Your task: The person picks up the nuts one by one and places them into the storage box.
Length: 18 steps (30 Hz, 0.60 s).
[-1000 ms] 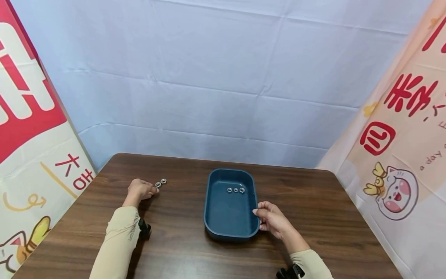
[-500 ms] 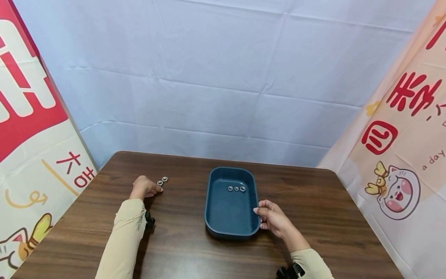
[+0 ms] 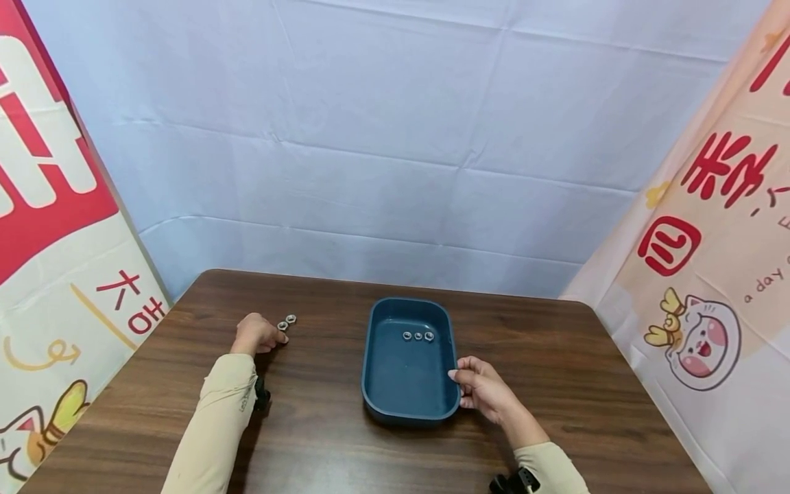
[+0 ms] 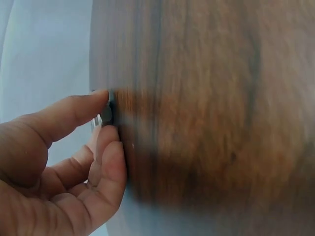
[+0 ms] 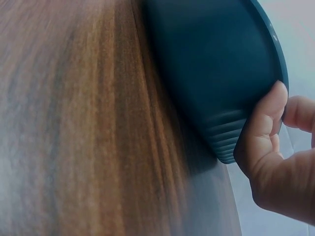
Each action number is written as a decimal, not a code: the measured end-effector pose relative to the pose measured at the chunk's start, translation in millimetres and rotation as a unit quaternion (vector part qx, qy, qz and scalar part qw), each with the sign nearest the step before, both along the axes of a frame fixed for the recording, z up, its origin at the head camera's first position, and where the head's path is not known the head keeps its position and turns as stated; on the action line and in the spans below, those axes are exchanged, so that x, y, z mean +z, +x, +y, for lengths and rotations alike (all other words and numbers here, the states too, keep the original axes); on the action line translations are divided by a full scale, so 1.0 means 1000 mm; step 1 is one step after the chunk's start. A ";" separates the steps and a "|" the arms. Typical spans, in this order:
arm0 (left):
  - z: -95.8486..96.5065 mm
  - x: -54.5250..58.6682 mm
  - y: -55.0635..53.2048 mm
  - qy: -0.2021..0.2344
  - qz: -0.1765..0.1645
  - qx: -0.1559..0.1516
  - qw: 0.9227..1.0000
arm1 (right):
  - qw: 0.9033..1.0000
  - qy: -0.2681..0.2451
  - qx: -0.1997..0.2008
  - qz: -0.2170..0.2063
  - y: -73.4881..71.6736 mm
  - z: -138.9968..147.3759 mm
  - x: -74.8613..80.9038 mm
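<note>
At the far left of the table, my left hand (image 3: 256, 334) pinches a small metal nut (image 4: 107, 114) between thumb and fingers, low at the tabletop. In the head view the fingers hide that nut. Two more nuts lie just beyond the fingertips, a nearer nut (image 3: 282, 326) and a farther nut (image 3: 291, 319). A dark blue rectangular plastic bin (image 3: 404, 416) with rounded corners stands mid-table. My right hand (image 3: 484, 391) grips its right rim, thumb over the edge and fingers outside. Three nuts (image 3: 418, 336) sit in a row on the bin's floor, toward its far end.
The brown wood-grain table (image 3: 321, 425) has its far edge close behind the bin. A pale cloth (image 3: 370, 137) hangs behind it. Printed banners stand at the left and right sides, such as the right banner (image 3: 691, 329).
My left hand has shifted slightly right and closed on the nearest nut, which is now hidden in the head view. The right hand and the bin stay in place.
</note>
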<state>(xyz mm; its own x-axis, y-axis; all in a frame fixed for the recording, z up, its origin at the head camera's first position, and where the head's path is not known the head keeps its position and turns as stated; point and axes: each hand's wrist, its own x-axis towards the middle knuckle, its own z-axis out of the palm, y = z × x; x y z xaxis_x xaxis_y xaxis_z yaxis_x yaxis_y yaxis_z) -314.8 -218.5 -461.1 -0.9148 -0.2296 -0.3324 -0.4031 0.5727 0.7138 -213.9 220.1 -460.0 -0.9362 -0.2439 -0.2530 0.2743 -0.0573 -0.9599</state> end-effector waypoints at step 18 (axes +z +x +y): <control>-0.011 0.000 0.007 0.033 0.069 -0.066 0.995 | 1.000 -0.012 0.002 0.007 -0.001 0.001 -0.005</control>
<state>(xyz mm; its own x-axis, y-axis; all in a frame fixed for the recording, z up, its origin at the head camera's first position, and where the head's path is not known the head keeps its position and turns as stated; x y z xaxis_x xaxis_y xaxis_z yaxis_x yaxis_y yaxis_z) -308.1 -229.5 -460.7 -0.9734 -0.0860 -0.2124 -0.2232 0.5651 0.7942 -215.1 221.3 -464.6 -0.9388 -0.2532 -0.2334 0.2604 -0.0785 -0.9623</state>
